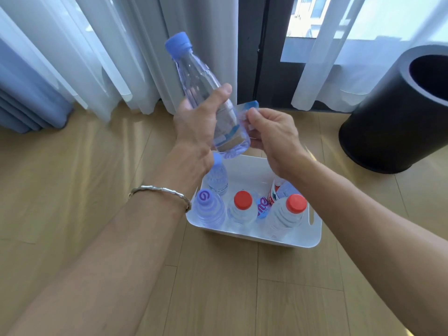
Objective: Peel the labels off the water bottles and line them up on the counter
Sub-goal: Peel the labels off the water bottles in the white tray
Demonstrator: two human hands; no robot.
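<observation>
My left hand [194, 127] with its grip closed around a tilted water bottle [206, 93] above the white basket [312, 235], my right hand [274, 134] pinching the half-peeled label [249, 106], other bottles [242, 207] upright inside the basket on the floor [72, 166]

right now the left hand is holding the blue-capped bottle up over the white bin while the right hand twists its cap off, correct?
Not quite. The head view shows the left hand holding the blue-capped bottle up over the white bin, but the right hand is down at the bottle's lower part, pinching the label and pulling it away. The cap is on and untouched.
</observation>
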